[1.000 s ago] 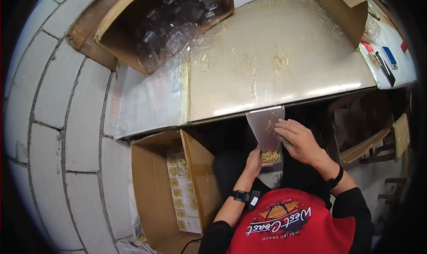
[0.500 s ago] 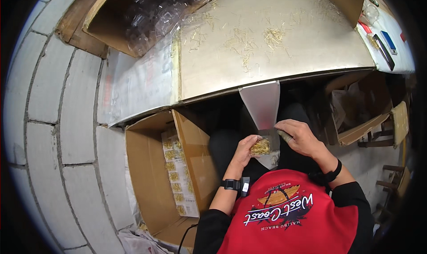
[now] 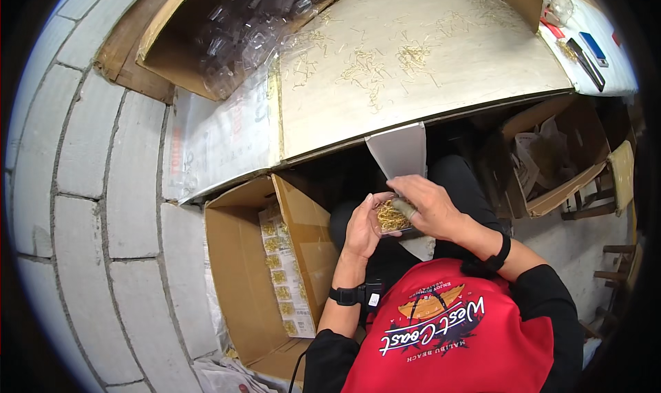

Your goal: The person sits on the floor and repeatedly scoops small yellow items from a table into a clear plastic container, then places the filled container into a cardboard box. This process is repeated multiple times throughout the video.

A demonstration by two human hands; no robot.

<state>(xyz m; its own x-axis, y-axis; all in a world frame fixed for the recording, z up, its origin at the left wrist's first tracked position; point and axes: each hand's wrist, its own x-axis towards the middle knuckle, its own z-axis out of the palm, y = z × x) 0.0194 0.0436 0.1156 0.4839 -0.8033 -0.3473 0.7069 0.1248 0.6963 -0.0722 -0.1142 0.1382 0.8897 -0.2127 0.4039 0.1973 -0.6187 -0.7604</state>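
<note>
My left hand (image 3: 363, 229) is wrapped around a small clear plastic box (image 3: 394, 234) filled with thin gold-coloured metal pieces (image 3: 392, 216), which look like bent pins or hooks. My right hand (image 3: 430, 205) lies over the box's right side, fingers together and bent. Its thumb, wearing a greyish finger cover, presses at the box's edge over the metal pieces. The right hand partly hides the box, so I cannot tell whether a lid is on it. Both hands are above my lap, just short of a white chute-like strip (image 3: 398, 150) hanging from the table edge.
Loose gold pieces (image 3: 413, 57) lie scattered on the table (image 3: 323, 121). A carton (image 3: 172, 55) of clear plastic boxes is at the far left. Near my left arm, a carton (image 3: 237, 269) holds rows of filled boxes (image 3: 281, 277). Another carton (image 3: 558, 162) is at the right.
My right hand has moved left and down onto the box, from above its right corner. The left hand and box have shifted slightly left. The whole view has shifted a little.
</note>
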